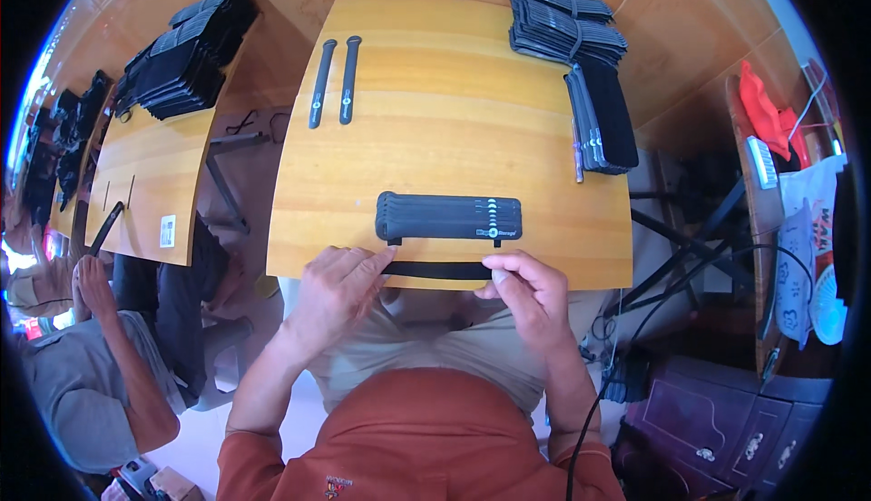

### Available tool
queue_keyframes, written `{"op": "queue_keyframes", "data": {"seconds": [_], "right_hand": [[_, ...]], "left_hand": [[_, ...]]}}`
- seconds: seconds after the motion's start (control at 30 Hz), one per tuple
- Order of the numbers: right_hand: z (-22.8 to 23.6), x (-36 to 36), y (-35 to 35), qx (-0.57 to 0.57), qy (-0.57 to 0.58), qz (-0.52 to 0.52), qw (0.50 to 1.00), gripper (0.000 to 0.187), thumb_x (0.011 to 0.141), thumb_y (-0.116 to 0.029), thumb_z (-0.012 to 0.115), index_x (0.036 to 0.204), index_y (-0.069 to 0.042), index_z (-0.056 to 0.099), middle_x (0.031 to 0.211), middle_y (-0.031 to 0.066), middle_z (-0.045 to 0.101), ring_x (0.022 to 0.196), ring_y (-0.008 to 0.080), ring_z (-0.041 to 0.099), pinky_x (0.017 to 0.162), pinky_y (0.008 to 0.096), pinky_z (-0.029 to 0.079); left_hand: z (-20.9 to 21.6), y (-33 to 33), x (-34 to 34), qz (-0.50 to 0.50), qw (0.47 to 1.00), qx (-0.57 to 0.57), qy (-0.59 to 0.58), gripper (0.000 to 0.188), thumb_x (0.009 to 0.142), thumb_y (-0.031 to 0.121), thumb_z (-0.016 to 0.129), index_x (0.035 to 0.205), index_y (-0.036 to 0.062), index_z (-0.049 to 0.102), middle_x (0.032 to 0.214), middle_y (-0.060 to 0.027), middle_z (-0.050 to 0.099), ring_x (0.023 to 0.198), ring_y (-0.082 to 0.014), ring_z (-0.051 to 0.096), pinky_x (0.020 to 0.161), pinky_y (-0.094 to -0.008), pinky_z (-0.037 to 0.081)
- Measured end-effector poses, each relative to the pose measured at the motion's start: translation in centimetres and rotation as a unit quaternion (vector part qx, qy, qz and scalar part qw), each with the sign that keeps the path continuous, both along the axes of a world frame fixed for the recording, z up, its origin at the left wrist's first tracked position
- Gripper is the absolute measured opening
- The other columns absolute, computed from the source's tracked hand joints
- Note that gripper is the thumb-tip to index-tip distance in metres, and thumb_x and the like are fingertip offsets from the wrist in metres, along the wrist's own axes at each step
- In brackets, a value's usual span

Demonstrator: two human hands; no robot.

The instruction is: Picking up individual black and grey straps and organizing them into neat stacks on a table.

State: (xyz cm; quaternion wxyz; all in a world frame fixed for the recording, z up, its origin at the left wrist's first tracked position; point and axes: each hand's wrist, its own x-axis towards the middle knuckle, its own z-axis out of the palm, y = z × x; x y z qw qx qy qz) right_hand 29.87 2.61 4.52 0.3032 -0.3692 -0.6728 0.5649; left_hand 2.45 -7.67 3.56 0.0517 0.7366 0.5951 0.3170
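Across the table's near edge stretches a black strap [435, 270]. My right hand [529, 297] pinches its right end between thumb and fingers. At the left end, my left hand [337, 290] has its fingers closed on the strap and resting by the table edge. Just beyond the strap lies a neat stack of dark grey straps [435, 217] with rounded left ends and pale printing at the right. Two short black tabs stick out from under its near side, one close to my left fingertips, the other close to my right.
Two single grey straps [348, 81] lie at the table's [435, 138] far left. Bundled straps [567, 29] and another stack [603, 120] stand at the right, a pen [578, 158] beside them. Leftward, a person [100, 365] handles a black strap at another table [150, 183]. A cable hangs at right.
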Motion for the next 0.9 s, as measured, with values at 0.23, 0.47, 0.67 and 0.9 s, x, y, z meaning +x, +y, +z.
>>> {"op": "queue_keyframes", "data": {"seconds": [0.23, 0.47, 0.67, 0.9], "right_hand": [[-2.0, 0.9, -0.4, -0.119, 0.139, 0.002, 0.983, 0.017, 0.100, 0.003, 0.067, 0.115, 0.010, 0.070, 0.102, 0.0139, 0.070, 0.083, 0.0193, 0.074, 0.086, 0.0395, 0.067], [-3.6, 1.6, 0.7, -0.028, 0.132, -0.024, 0.991, 0.017, 0.099, 0.001, 0.070, 0.114, 0.010, 0.071, 0.104, 0.0162, 0.072, 0.085, 0.0205, 0.075, 0.081, 0.0360, 0.067], [-4.2, 2.6, 1.2, -0.027, 0.047, -0.002, 0.999, 0.019, 0.101, -0.004, 0.071, 0.115, 0.009, 0.071, 0.113, 0.0173, 0.070, 0.090, 0.0186, 0.074, 0.080, 0.0315, 0.065], [-5.0, 1.9, 1.8, 0.033, 0.033, -0.068, 0.997, 0.019, 0.101, -0.008, 0.072, 0.113, 0.006, 0.075, 0.092, 0.0094, 0.074, 0.076, 0.0134, 0.071, 0.072, 0.0264, 0.058]], "left_hand": [[0.8, 0.1, -0.1, -0.005, 0.983, -0.144, -0.116, 0.023, 0.092, 0.006, 0.076, 0.114, -0.0021, 0.075, 0.083, -0.0154, 0.071, 0.074, -0.0335, 0.071, 0.070, -0.0414, 0.057], [1.3, 0.0, -0.4, 0.034, 0.915, -0.288, -0.281, 0.025, 0.104, 0.014, 0.068, 0.119, -0.0045, 0.074, 0.088, -0.0140, 0.078, 0.076, -0.0211, 0.074, 0.075, -0.0326, 0.058], [-0.3, -0.6, -1.2, 0.052, 0.880, -0.294, -0.371, 0.023, 0.106, 0.013, 0.066, 0.119, -0.0035, 0.075, 0.088, -0.0075, 0.074, 0.077, -0.0129, 0.069, 0.072, -0.0279, 0.056], [-1.6, -0.3, -1.0, 0.078, 0.876, -0.238, -0.413, 0.017, 0.103, 0.008, 0.070, 0.112, -0.0055, 0.076, 0.089, -0.0052, 0.070, 0.074, -0.0104, 0.065, 0.069, -0.0245, 0.054]]}}
